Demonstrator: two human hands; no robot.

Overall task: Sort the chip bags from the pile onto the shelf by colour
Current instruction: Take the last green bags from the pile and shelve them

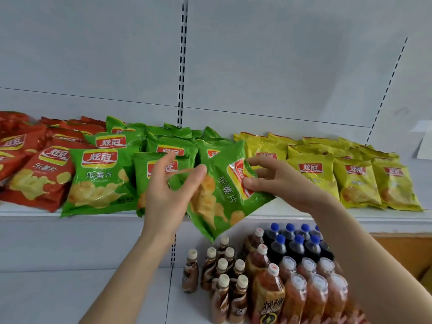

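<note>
A green chip bag (219, 197) hangs tilted in front of the shelf edge (304, 218), held by both hands. My right hand (273, 181) pinches its upper right end near the red logo. My left hand (170, 195) holds its left side between thumb and fingers. On the shelf, red bags (37, 174) lie at the left, green bags (100, 181) in the middle, and yellow bags (355, 181) at the right.
Below the shelf stand several bottles: small brown ones (222, 277), orange-red ones (301, 298) and dark ones with blue caps (297, 242). The lower shelf board (81, 295) stretches left of them. A white box (424, 141) sits at the far right.
</note>
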